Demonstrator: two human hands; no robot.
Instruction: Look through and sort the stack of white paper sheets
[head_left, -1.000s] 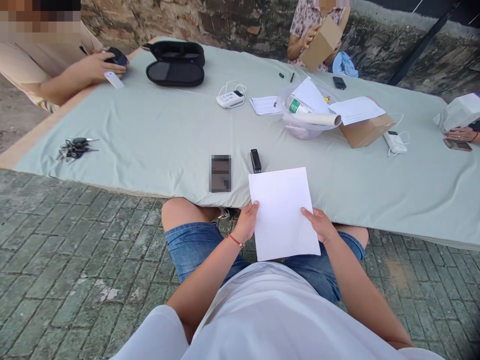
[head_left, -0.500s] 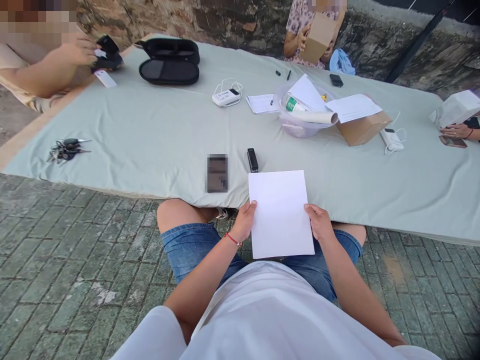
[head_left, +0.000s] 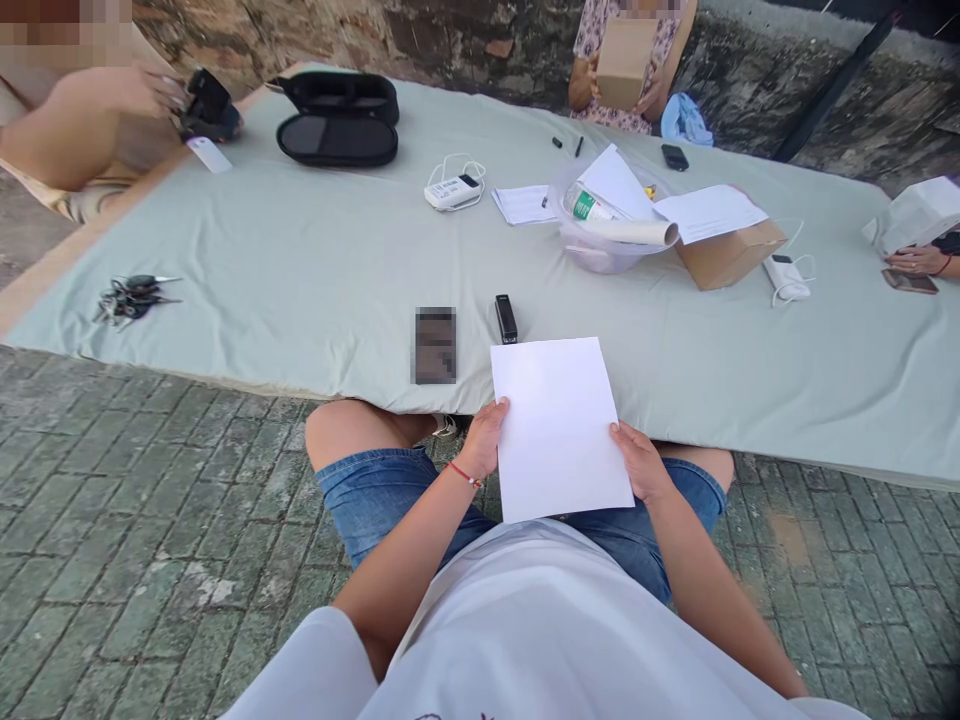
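The plain white rectangular sheet of paper (head_left: pixel 559 425) hangs over the person's lap, its far edge just on the near side of the small black oblong device (head_left: pixel 506 318) that lies on the pale grey-green cloth-covered table (head_left: pixel 300 270). The sheet's long axis runs from the body towards that device. The left hand (head_left: pixel 484 440) pinches the left long edge, thumb on top. The right hand (head_left: pixel 639 462) pinches the right edge, slightly farther from the device.
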